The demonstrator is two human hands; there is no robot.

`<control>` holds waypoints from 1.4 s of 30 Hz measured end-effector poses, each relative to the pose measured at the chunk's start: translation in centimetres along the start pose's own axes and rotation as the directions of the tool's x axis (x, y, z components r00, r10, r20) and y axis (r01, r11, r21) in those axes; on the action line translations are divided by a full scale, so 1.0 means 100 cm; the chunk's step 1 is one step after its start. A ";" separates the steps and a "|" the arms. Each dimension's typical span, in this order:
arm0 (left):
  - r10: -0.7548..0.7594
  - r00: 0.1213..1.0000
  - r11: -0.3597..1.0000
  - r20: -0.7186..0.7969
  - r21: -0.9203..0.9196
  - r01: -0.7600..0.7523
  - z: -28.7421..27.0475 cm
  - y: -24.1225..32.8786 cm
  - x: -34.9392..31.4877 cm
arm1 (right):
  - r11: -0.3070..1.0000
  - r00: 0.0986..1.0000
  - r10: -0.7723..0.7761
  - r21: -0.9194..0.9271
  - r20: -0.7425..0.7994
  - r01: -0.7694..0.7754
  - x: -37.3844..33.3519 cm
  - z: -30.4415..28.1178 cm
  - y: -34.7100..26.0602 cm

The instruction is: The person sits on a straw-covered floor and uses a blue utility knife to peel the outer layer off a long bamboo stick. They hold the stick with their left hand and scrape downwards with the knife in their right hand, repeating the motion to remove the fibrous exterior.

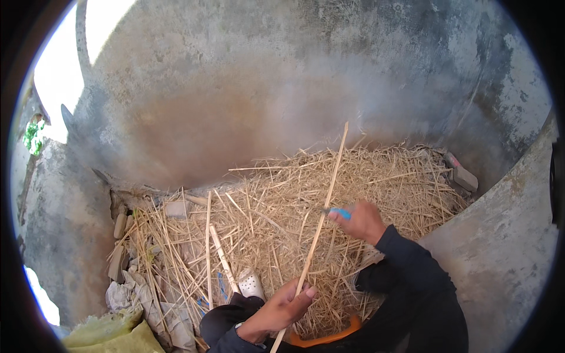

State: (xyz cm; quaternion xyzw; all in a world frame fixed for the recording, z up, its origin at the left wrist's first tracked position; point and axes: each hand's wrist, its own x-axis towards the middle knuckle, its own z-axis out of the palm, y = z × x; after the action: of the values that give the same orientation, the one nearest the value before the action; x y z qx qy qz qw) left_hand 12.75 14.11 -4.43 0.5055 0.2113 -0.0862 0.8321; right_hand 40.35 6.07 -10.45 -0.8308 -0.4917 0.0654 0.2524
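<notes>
Left hand (281, 309): nearest the lens, fingers and thumb closed round the lower part of a long pale stick (321, 226); dark sleeve behind the wrist.
Stick: runs from the bottom edge of the view up and slightly right, through the left hand, past the right hand, its thin tip standing over the far side of the straw pile (282, 223).
Right hand (362, 220): further up the stick, just to its right — fingers clenched on a small knife with a blue handle (339, 213), the blade end meeting the stick about midway along it.
Straw pile: dry yellow stalks spread beneath and beyond the stick, filling the corner.
Orange rim (329, 336): right of the stick's lower end, partly hidden by the dark sleeves.
White clog (251, 285): left of the stick, near the left hand, lying on the straw.
Cut sticks (222, 256): further left of the stick — a few pale lengths lying on the straw.
Concrete wall (282, 88): grey and stained, rising behind the stick's tip.
</notes>
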 end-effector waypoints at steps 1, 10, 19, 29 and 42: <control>0.009 1.000 1.000 0.008 -0.026 -0.009 -0.003 0.001 0.001 | 0.992 0.991 -0.117 0.031 -0.065 0.119 -0.011 0.013 -0.015; 0.047 0.999 0.988 0.003 -0.149 -0.046 -0.009 -0.003 0.006 | 0.993 0.993 -0.120 0.018 -0.009 0.120 -0.017 0.009 -0.031; 0.050 0.999 0.995 -0.015 -0.081 -0.052 -0.007 0.000 0.007 | 0.996 0.995 -0.082 -0.050 -0.058 0.079 -0.006 0.000 -0.016; 0.062 0.998 0.984 0.017 0.164 -0.064 -0.006 -0.010 -0.004 | 0.973 0.964 0.100 -0.181 -0.245 -0.147 0.022 -0.019 0.029; 0.030 0.997 0.990 0.070 0.135 -0.039 -0.012 -0.012 -0.017 | 0.999 0.989 -0.017 -0.045 -0.150 0.010 0.015 -0.007 0.019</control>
State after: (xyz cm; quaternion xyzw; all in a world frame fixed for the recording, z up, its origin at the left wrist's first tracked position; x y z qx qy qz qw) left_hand 10.42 14.47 -5.15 0.5613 0.1679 -0.1031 0.8038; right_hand 42.84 6.36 -10.58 -0.8355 -0.4782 -0.0101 0.2706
